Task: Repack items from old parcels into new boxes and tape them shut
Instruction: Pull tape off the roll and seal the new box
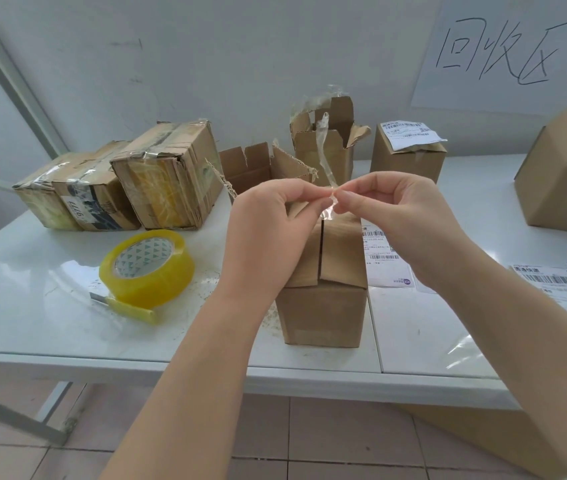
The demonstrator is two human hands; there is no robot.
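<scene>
Fingers (304,192) of left hand (268,233) and right hand (405,221), curled with tips together, pinch one strip of clear tape (322,150) at centre frame. Pinch sits directly above closed brown box (327,306), which stands on white table (33,306). Yellow tape roll (147,268) lies left of box; taped old parcels (168,181) sit at upper left, opened carton (251,166) beside them.

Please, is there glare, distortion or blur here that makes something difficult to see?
Head view: soft, even light with faint shadows; glare patches on the glossy table beside the tape roll; the wide-angle lens bends lines near the borders; the clear tape strip pinched between left hand and right hand shows only by its shine; focus is fairly sharp throughout.
</scene>
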